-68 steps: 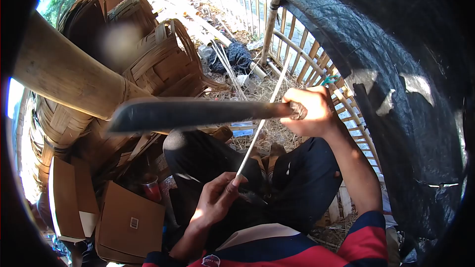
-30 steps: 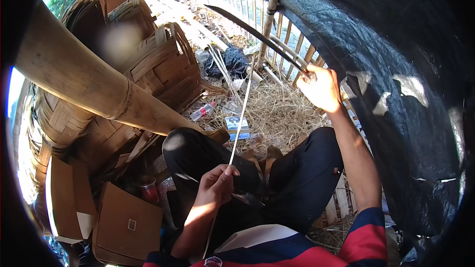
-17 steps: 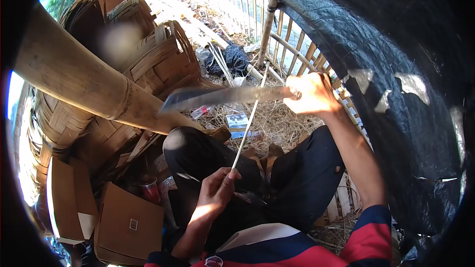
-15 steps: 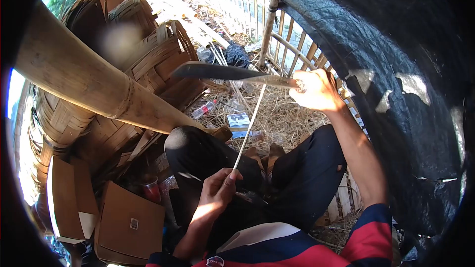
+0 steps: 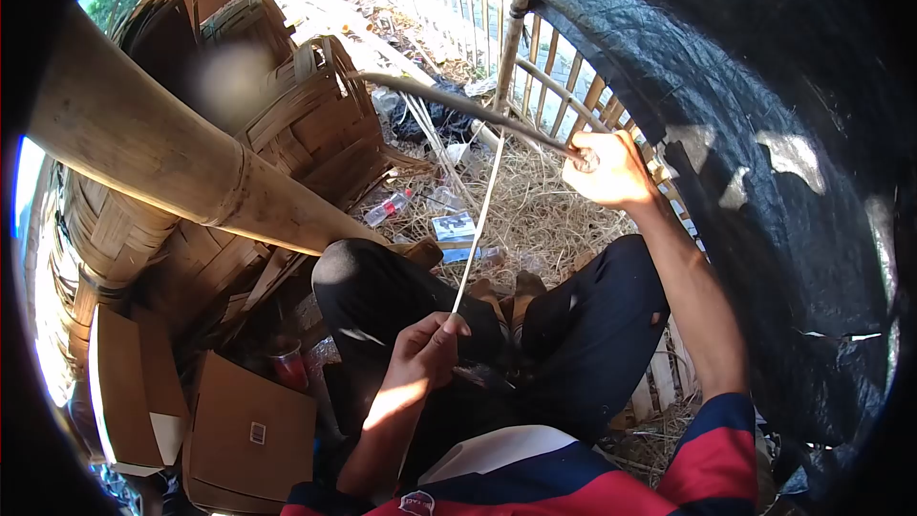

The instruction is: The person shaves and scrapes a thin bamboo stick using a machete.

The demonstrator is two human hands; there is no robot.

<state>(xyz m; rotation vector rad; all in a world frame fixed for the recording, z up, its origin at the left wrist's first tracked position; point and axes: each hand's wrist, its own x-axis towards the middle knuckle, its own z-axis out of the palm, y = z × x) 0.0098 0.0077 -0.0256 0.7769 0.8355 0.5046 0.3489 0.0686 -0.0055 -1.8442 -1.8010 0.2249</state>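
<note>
My left hand is closed around the lower part of a thin pale strip, which looks like split bamboo. The strip slants up and away from my lap. My right hand grips the handle of a long dark-bladed knife, out in front of my right knee. Its blade points left and is seen nearly edge-on. The strip's upper end meets the blade near the middle; whether the edge touches it I cannot tell.
A thick bamboo pole slants across the left. Woven bamboo baskets stand behind it, and cardboard boxes lie lower left. Straw and a plastic bottle cover the ground ahead. A dark tarp hangs on the right beside a slatted fence.
The knife has turned: its flat side showed before, now it is nearly edge-on, with its tip higher. My left hand has shifted slightly, still holding the strip.
</note>
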